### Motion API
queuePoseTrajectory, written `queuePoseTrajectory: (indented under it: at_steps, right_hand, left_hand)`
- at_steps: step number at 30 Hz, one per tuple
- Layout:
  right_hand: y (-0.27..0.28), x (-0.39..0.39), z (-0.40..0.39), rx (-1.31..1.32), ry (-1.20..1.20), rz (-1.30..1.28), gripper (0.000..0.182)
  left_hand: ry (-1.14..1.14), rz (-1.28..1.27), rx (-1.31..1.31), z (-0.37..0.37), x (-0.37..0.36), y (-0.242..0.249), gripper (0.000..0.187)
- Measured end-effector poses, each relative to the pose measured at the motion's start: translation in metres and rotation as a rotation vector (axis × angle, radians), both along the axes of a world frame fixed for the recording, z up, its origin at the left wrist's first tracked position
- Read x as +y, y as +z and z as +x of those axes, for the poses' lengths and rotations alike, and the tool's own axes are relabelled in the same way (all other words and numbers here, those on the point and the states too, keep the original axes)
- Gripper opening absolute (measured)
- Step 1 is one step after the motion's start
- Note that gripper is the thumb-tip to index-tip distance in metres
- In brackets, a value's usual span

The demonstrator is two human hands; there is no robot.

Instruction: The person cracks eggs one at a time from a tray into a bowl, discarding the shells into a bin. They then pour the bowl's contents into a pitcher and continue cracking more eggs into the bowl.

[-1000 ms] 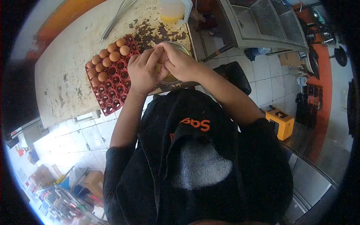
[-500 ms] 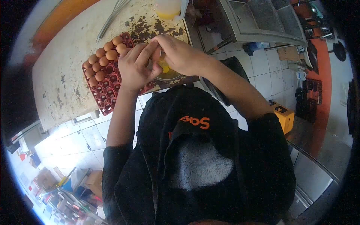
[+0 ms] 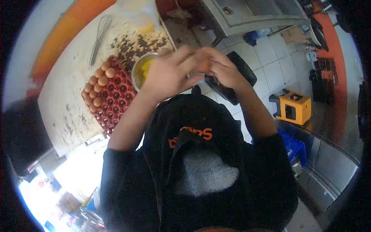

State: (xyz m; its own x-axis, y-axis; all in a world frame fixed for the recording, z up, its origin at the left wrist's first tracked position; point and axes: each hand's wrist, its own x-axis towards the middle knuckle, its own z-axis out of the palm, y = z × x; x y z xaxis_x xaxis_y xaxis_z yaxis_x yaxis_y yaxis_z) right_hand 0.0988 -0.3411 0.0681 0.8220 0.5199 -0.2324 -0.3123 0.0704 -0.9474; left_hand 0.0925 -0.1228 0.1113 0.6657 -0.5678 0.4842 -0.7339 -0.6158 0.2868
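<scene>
My left hand (image 3: pixel 166 75) is blurred, its fingers and thumb curled against a brown eggshell (image 3: pixel 203 63). The fingers of my right hand (image 3: pixel 226 71) close on the shell from the other side. Both hands are raised between a metal bowl (image 3: pixel 135 75) and a black bin (image 3: pixel 247 71). Yellow yolk (image 3: pixel 146 66) shows inside the bowl, whose right part is hidden behind my left hand. To the left, a red egg tray (image 3: pixel 116 94) holds several brown eggs (image 3: pixel 102 80) on its left side, beside bare cells.
A whisk (image 3: pixel 98 40) lies on the worn table (image 3: pixel 63 102) above the tray. At the table's top edge stands a translucent container (image 3: pixel 141 13) with yellow liquid. A steel sink unit (image 3: pixel 255 19) is at upper right. A yellow-orange device (image 3: pixel 295 108) sits at right.
Both hands have moved right, from over the bowl to beside it, with the shell between them. The view has shifted, uncovering more of the bowl and tray.
</scene>
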Motion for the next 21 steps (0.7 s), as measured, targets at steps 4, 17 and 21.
queuePoseTrajectory:
  at_steps: [4,17,21]
  right_hand:
    - [-0.042,-0.121,-0.036,0.118,-0.225,-0.161,0.048]
    - [-0.185,-0.241,-0.087,-0.083,-0.411,-1.676,0.061]
    - [-0.209,-0.270,-0.085,-0.342,-0.516,-1.443,0.067]
  left_hand:
    - [-0.151,0.032,0.289,0.022,-0.096,-0.024,0.038]
    - [0.081,-0.487,1.800,0.057,-0.184,-0.162,0.067]
    - [0.089,-0.572,1.795,0.054,-0.152,-0.157,0.072]
